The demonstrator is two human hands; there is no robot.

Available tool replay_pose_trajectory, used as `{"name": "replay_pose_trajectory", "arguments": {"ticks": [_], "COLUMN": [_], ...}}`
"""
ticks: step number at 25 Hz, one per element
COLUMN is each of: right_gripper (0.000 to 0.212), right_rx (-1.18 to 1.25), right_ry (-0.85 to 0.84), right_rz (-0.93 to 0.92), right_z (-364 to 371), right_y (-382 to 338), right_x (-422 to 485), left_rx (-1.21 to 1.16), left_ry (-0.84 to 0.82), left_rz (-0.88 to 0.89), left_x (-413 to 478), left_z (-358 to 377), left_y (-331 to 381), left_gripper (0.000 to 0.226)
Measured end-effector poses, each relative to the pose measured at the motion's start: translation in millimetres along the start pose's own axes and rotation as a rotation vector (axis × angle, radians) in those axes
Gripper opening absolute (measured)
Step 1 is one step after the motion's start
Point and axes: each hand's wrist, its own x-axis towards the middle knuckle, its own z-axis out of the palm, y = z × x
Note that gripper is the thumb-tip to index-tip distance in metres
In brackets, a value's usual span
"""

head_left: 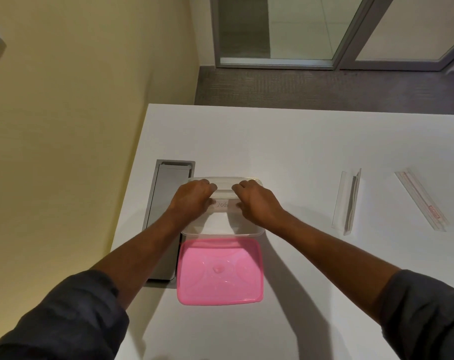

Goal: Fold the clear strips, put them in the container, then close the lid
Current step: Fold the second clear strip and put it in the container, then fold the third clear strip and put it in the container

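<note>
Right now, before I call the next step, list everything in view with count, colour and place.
container: 1, clear, open, mid-table
lid: 1, pink, flat on the table against the container's near side
held strip: 1, clear with handwriting, over the open container
plain strip: 1, clear, on the table right of the container
marked strip: 1, clear with red print, on the table farthest right
panel: 1, grey, set into the table left of the container
table: 1, white
left hand: 1, grips the held strip's left end
right hand: 1, grips its right end
</note>
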Motion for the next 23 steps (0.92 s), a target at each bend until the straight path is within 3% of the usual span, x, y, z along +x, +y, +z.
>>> {"name": "replay_pose_trajectory", "arguments": {"ticks": [5, 9, 18, 23], "right_gripper": [0.042, 0.038, 0.017, 0.019], "right_rx": [0.282, 0.5, 0.665, 0.84], "right_ry": [0.193, 0.259, 0.363, 0.304], "right_rz": [0.158, 0.404, 0.713, 0.924], "right_z": [-22.4, -15.5, -13.0, -1.5], "right_y": [23.9, 68.9, 184.5, 235.2], "right_x": [-50.5, -108.6, -199.5, -211.5], "left_rx": [-0.325, -0.585, -1.193, -1.207], "left_ry": [0.27, 0.296, -0.053, -0.13], "left_rz": [-0.115, -0.198, -0.437, -0.477], "left_x": [-1.0, 7.2, 42.9, 72.2], "left_z": [-21.0, -24.8, -2.0, 18.4], "left_y": [52.1, 122.6, 292.7, 349.5], "left_gripper": [0.023, 0.019, 0.011, 0.016]}}
